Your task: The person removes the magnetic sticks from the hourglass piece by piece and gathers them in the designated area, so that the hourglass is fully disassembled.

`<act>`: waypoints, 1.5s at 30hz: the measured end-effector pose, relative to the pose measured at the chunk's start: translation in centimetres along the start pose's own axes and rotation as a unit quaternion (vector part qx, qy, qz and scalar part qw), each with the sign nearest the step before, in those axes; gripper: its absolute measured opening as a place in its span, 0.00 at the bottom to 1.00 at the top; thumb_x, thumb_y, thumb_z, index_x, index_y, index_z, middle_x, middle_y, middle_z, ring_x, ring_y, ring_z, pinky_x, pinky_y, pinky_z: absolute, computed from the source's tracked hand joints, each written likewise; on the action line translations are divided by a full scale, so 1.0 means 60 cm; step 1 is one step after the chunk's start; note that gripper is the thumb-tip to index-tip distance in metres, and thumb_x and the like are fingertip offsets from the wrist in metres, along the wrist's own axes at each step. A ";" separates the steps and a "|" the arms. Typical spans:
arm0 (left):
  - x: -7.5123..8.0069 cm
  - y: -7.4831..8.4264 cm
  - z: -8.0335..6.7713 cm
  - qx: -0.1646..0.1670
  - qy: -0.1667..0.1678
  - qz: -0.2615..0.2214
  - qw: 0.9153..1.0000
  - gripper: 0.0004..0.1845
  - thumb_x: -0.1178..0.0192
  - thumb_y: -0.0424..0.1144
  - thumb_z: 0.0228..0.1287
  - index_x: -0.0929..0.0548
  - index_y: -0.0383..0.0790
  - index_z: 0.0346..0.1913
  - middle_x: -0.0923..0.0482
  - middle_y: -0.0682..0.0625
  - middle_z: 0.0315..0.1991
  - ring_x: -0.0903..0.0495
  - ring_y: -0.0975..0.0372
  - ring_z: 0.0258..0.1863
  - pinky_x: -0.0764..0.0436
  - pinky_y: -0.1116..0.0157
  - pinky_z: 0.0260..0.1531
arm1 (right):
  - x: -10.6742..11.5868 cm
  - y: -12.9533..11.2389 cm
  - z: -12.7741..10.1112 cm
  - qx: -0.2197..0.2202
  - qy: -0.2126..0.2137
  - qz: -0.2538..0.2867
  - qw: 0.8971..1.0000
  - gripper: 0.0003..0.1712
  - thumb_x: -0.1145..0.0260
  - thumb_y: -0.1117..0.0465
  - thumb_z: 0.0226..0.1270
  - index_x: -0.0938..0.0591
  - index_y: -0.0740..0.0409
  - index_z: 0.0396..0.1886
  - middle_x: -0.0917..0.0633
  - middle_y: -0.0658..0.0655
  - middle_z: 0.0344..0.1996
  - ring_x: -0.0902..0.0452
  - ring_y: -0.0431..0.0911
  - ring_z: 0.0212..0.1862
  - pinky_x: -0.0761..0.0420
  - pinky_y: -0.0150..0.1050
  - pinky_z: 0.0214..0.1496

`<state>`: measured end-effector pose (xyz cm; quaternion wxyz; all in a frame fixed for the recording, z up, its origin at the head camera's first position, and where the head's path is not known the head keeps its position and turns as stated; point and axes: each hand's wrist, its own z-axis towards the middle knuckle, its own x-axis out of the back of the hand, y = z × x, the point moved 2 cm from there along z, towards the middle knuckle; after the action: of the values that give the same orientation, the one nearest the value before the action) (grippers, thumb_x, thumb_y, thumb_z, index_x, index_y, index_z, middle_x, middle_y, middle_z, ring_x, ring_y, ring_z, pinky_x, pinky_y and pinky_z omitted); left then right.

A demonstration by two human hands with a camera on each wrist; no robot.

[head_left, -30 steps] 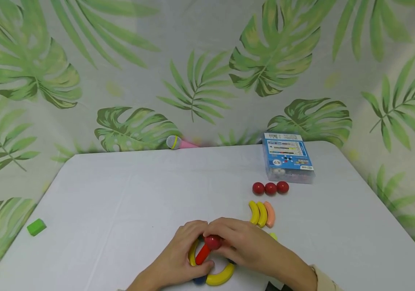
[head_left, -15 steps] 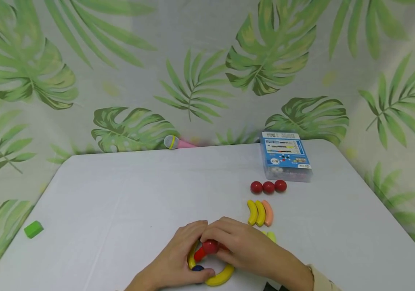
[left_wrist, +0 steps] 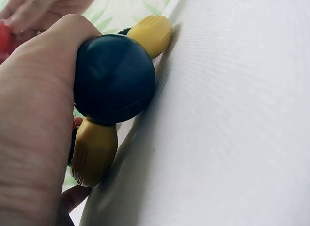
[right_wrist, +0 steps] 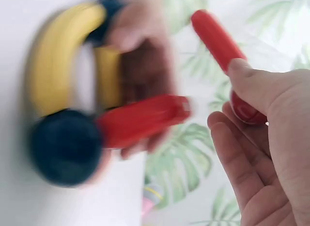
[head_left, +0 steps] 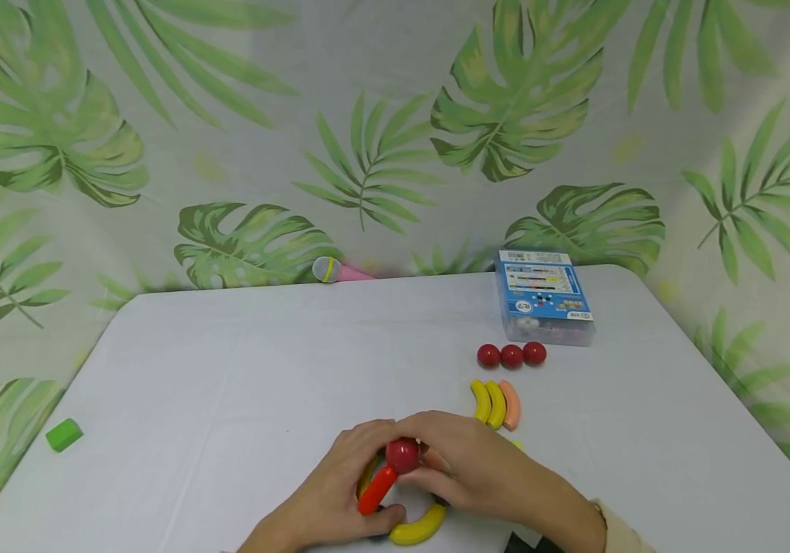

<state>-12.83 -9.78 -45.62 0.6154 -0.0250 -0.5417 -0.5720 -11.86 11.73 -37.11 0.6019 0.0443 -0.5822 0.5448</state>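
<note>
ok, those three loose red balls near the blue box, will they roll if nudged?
Probably. The three red balls look round, smooth and glossy, lying on a flat white table with nothing hemming them in. They sit touching in a row, so a push on one likely shifts the others. The glossy finish suggests a slippery pinch.

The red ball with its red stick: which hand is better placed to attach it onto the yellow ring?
Probably the right hand: it already pinches the red ball carrying the red stick. The left hand grips the yellow ring and steadies it on the table.
</note>
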 end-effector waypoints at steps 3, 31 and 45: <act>0.002 0.001 0.002 -0.005 0.001 -0.006 1.000 0.45 0.25 0.48 0.55 0.35 0.60 0.75 0.30 0.67 0.69 0.31 0.64 0.69 0.26 0.53 0.62 | 0.014 -0.004 0.000 0.000 0.017 0.007 1.000 0.24 0.30 0.52 0.72 0.23 0.50 0.64 0.16 0.42 0.54 0.19 0.36 0.53 0.16 0.35 0.56; -0.001 0.006 -0.001 -0.011 -0.007 0.023 1.000 0.38 0.30 0.56 0.60 0.33 0.65 0.72 0.28 0.70 0.66 0.32 0.64 0.70 0.26 0.54 0.62 | -0.014 -0.001 -0.004 0.072 0.010 -0.095 0.993 0.22 0.23 0.60 0.62 0.18 0.47 0.55 0.17 0.43 0.53 0.21 0.36 0.54 0.21 0.25 0.58; 0.000 0.005 0.000 -0.008 -0.008 0.021 1.000 0.39 0.29 0.53 0.58 0.34 0.65 0.72 0.30 0.68 0.68 0.31 0.67 0.68 0.26 0.56 0.62 | -0.009 -0.006 -0.005 0.047 0.000 -0.029 0.998 0.26 0.26 0.57 0.68 0.21 0.51 0.63 0.17 0.46 0.57 0.18 0.35 0.54 0.20 0.24 0.56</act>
<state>-12.63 -9.67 -45.46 0.6225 -0.0465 -0.5414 -0.5632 -11.28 11.47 -37.40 0.6148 0.0892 -0.5543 0.5539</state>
